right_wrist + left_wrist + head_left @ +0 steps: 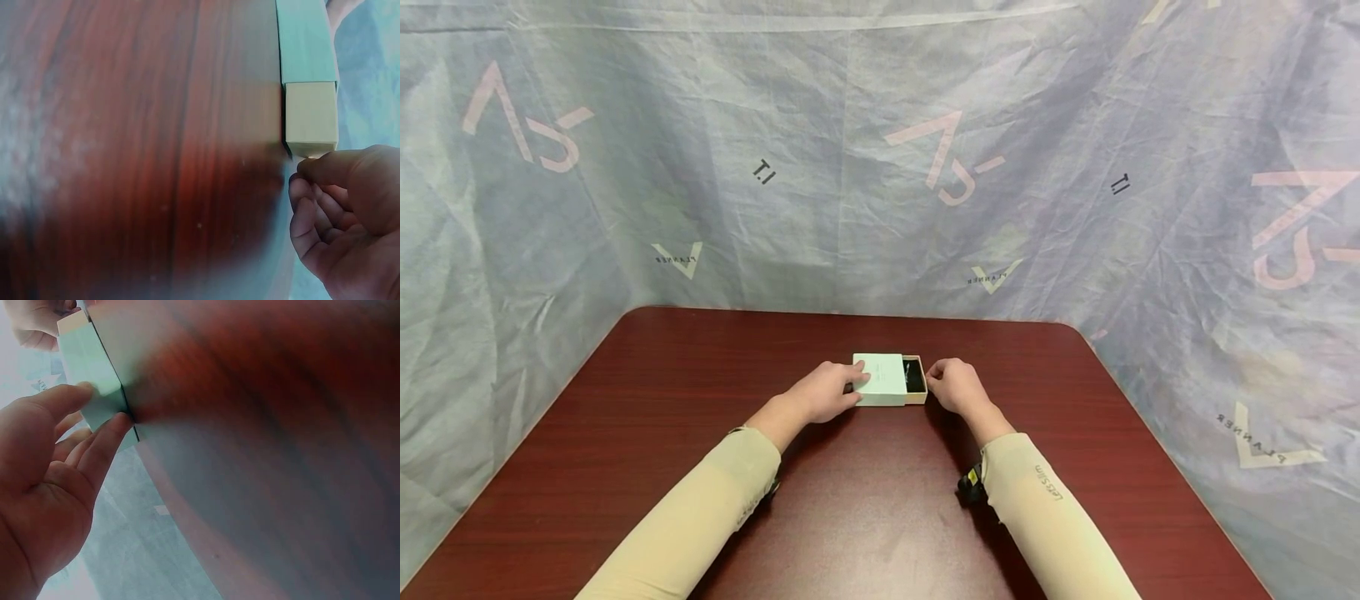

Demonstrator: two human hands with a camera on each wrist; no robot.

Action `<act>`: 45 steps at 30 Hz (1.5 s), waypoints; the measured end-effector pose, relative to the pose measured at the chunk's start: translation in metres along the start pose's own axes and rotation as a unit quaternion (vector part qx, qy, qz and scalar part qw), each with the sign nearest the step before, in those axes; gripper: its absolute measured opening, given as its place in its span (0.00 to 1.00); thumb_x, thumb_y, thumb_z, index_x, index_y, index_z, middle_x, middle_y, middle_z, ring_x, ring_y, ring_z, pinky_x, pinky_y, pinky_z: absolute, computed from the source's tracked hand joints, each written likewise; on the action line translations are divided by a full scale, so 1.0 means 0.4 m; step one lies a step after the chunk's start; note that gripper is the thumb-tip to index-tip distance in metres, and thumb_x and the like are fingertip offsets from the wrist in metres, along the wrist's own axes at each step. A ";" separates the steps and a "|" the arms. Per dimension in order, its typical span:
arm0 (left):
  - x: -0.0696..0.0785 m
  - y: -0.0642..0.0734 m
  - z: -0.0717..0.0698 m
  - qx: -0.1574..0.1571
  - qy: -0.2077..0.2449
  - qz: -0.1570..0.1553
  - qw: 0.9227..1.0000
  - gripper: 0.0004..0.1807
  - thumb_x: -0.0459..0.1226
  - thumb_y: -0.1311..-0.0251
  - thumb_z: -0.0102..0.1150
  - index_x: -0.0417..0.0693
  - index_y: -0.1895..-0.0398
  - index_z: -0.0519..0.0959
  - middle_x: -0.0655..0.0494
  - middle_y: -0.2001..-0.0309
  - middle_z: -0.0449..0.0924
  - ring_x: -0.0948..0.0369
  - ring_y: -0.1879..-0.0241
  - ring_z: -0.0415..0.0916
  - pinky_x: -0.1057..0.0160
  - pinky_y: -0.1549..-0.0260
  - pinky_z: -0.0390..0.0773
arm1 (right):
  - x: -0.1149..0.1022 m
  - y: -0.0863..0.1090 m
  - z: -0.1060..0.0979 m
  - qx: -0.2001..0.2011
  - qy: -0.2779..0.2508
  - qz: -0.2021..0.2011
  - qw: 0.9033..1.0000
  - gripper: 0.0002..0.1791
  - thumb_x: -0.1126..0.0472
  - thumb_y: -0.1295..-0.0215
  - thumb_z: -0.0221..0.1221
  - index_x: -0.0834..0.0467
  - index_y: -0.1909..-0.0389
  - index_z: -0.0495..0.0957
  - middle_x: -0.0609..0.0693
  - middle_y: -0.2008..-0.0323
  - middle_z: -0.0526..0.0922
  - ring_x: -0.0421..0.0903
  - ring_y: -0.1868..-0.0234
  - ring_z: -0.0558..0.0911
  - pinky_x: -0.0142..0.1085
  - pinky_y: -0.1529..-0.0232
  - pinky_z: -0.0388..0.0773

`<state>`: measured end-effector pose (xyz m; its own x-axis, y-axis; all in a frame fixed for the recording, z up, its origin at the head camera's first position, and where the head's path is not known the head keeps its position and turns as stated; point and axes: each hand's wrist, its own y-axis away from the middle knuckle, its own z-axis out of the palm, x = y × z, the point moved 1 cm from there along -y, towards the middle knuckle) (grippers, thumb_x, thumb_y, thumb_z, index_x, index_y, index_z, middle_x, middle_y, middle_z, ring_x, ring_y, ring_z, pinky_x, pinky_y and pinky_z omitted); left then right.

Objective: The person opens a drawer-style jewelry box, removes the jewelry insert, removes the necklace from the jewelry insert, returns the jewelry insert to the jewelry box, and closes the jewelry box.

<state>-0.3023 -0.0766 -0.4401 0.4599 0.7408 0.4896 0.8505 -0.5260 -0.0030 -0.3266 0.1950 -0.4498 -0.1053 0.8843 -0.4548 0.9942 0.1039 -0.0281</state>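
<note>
A pale mint-green sliding box [880, 380] lies on the table, its beige inner drawer [310, 115] standing partly out of the sleeve on the right. Inside the drawer shows a black lining with a small silvery item [907, 372], too small to identify. My left hand [827, 392] grips the left end of the sleeve, thumb on the near side and fingers over the top. At the drawer's outer end, my right hand [957, 387] has thumb and forefinger pinched together, fingertips right at the end wall. Whatever lies between those fingertips is mostly hidden.
The box sits on a dark red wood-grain table [857, 517] with rounded far corners. Grey printed cloth [820, 217] hangs behind the table and along both sides. A dark wrist device [972, 485] shows under the right sleeve.
</note>
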 end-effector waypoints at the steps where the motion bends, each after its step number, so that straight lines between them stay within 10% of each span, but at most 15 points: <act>1: -0.001 0.000 0.001 0.000 0.001 -0.001 1.000 0.25 0.37 0.19 0.61 0.45 0.23 0.78 0.44 0.15 0.64 0.45 0.18 0.67 0.46 0.22 0.74 | 0.001 0.000 0.000 0.000 0.000 0.000 1.000 0.10 0.60 0.20 0.63 0.60 0.55 0.90 0.54 0.59 0.91 0.52 0.59 0.85 0.47 0.52 0.86; 45: 0.016 0.012 -0.001 0.004 0.002 -0.005 1.000 0.24 0.35 0.19 0.61 0.44 0.23 0.78 0.43 0.15 0.64 0.45 0.18 0.67 0.46 0.22 0.74 | 0.032 0.005 -0.010 0.009 0.004 0.000 1.000 0.10 0.62 0.21 0.62 0.62 0.56 0.90 0.55 0.61 0.92 0.55 0.56 0.87 0.50 0.49 0.86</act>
<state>-0.2954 -0.0744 -0.4365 0.4498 0.7442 0.4938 0.8572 -0.5150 -0.0048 -0.3262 0.2085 -0.4521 -0.1045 0.8885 -0.4469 0.9945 0.0952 -0.0433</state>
